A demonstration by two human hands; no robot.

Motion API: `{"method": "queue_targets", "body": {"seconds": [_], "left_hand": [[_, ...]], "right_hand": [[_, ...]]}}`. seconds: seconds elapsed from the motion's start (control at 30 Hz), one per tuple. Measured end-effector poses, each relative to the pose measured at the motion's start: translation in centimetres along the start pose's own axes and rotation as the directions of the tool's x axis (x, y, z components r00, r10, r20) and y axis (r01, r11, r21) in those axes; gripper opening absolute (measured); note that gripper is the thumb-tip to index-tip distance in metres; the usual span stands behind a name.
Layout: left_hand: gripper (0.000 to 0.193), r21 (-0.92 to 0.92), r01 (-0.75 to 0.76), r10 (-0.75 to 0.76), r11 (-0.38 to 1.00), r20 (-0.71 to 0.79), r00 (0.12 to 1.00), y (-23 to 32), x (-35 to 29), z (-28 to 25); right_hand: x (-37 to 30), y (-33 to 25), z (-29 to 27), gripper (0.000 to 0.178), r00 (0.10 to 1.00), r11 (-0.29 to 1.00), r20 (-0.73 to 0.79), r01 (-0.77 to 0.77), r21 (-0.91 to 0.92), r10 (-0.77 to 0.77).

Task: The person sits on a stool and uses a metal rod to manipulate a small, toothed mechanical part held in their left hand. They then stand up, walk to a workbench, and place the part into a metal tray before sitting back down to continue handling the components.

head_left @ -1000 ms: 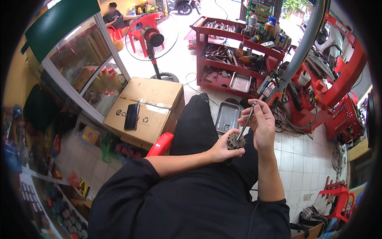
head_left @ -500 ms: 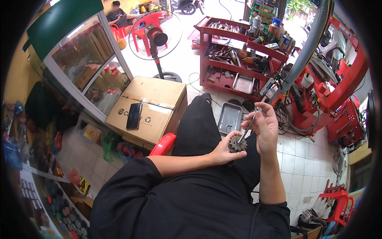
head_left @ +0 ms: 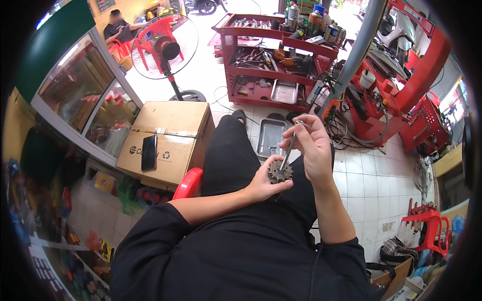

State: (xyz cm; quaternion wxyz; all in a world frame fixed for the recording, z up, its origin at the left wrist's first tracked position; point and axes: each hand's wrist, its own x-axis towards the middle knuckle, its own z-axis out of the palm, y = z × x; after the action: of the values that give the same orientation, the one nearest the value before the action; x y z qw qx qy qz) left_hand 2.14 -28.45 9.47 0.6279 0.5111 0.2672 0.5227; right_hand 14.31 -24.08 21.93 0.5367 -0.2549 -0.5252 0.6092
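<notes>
My left hand [head_left: 260,183] is wrapped round a small dark toothed sprocket [head_left: 275,174] above my lap, thumb along its near edge. A slim metal rod [head_left: 288,149] stands tilted over it, its lower end meeting the sprocket's face near the middle. My right hand [head_left: 315,150] pinches the rod's upper end between thumb and fingers. Whether the rod goes into the sprocket or only touches it, I cannot tell. Past my knees a metal tray [head_left: 264,151] lies on the floor with a few small parts in it.
A cardboard box [head_left: 173,120] with a phone [head_left: 149,153] on top stands to the left. Beyond it is a standing fan [head_left: 169,49]. A red tool cart [head_left: 236,75] stands ahead; red lift equipment [head_left: 396,98] and hoses are at right. Far left, another person [head_left: 118,27] sits.
The whole view has shifted, so the surroundings sit further left. Both hands stay on the sprocket and the rod; the rod still meets the sprocket.
</notes>
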Motion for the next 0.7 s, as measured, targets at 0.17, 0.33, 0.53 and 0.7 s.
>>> {"method": "queue_targets", "body": {"seconds": [0.17,0.33,0.53,0.7], "left_hand": [[0.05,-0.014,-0.002,0.002,1.0,0.004,1.0,0.05,0.23,-0.04],[0.046,0.01,-0.027,0.026,1.0,0.051,0.998,0.25,0.28,-0.14],[0.045,-0.017,0.004,-0.004,1.0,0.051,0.999,0.6,0.11,-0.09],[0.046,-0.026,0.015,-0.013,1.0,0.054,0.998,0.81,0.21,-0.03]], "right_hand": [[0.07,-0.28,0.12,0.027,1.0,1.0,-0.004,0.004,-0.026,-0.004],[0.05,0.13,-0.33,0.026,1.0,0.998,0.005,0.001,-0.062,-0.001],[-0.08,-0.11,-0.18,0.024,0.999,1.0,0.036,-0.015,0.019,0.014],[0.17,0.09,-0.29,0.025,1.0,0.997,0.006,0.009,-0.075,-0.009]]}}
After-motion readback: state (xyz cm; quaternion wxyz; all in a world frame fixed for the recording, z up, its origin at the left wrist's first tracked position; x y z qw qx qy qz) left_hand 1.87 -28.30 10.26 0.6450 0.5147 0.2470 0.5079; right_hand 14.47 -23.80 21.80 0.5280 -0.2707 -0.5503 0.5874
